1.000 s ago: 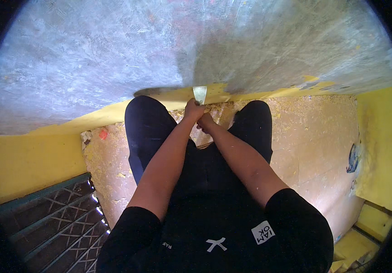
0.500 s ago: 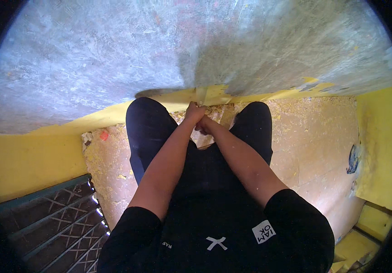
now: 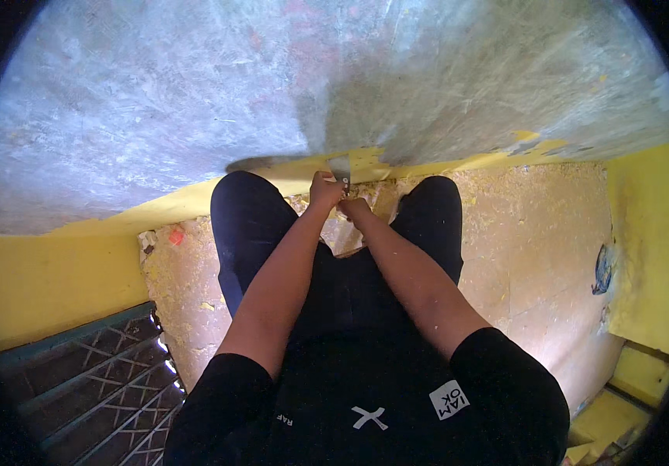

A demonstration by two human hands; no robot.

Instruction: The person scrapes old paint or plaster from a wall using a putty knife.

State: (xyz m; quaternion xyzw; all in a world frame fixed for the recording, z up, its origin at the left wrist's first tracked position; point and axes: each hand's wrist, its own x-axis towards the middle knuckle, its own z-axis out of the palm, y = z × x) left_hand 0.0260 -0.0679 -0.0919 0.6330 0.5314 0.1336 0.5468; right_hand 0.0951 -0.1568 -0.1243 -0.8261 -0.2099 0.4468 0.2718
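Observation:
Between my knees, a scraper (image 3: 340, 166) with a flat blade lies against the yellow paint strip (image 3: 296, 167) low on the wall. My left hand (image 3: 324, 191) is closed around it close to the blade. Just behind and to the right, my right hand (image 3: 355, 210) is curled with its fingers wrapped, apparently at the handle's rear end. Most of the handle is hidden by my hands. Above the yellow strip, the wall (image 3: 195, 93) is bare, mottled grey.
Yellow paint flakes litter the tiled floor (image 3: 536, 233). A red scrap (image 3: 176, 236) lies near the left corner. At lower left stands a dark metal lattice gate (image 3: 94, 380). A dark crumpled plastic piece (image 3: 602, 270) sits by the yellow right wall (image 3: 645, 233).
My hands have come slightly apart, the left a little further left. More of the scraper near its blade shows, and the blade has shifted slightly left.

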